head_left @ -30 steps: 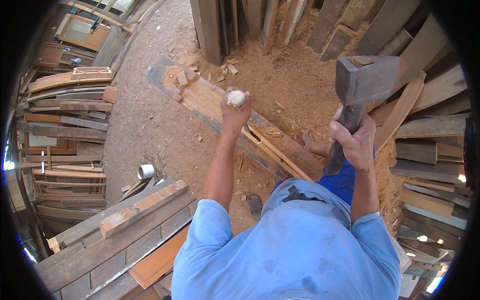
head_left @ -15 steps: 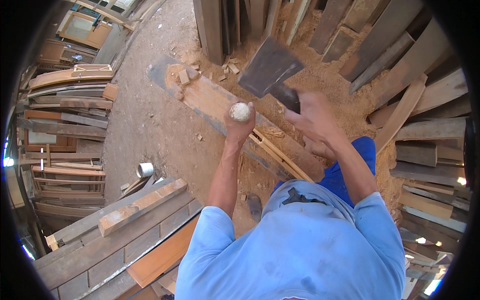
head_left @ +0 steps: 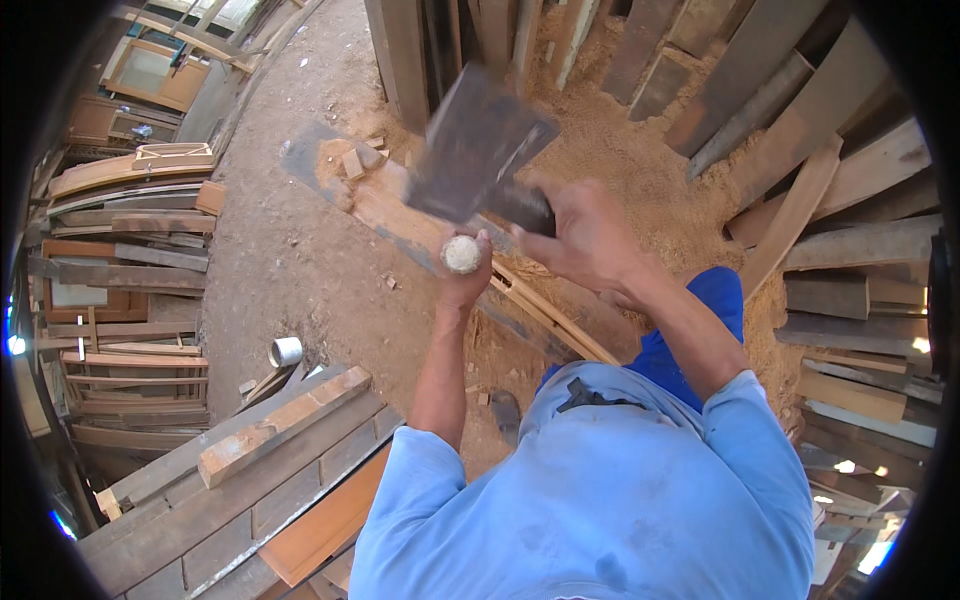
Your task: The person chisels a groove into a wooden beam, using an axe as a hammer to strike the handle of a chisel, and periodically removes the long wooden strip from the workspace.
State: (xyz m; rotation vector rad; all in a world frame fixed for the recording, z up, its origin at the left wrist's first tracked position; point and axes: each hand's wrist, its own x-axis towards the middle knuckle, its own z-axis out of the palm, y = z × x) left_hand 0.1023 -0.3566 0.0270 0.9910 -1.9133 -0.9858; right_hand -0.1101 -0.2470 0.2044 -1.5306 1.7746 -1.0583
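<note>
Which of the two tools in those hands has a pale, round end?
The round-topped handle in the left hand; the mallet in the right hand has a bulky, dark, angular head instead.

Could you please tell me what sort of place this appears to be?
It looks like a woodworking shop: wooden planks are gathered at the right, sawdust is spread over the ground, and the person's right hand holds a mallet near a slotted wooden bar.

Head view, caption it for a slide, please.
Right hand holding a dark, blurred mallet near the round-ended handle gripped in the left hand, amid sawdust.
</note>
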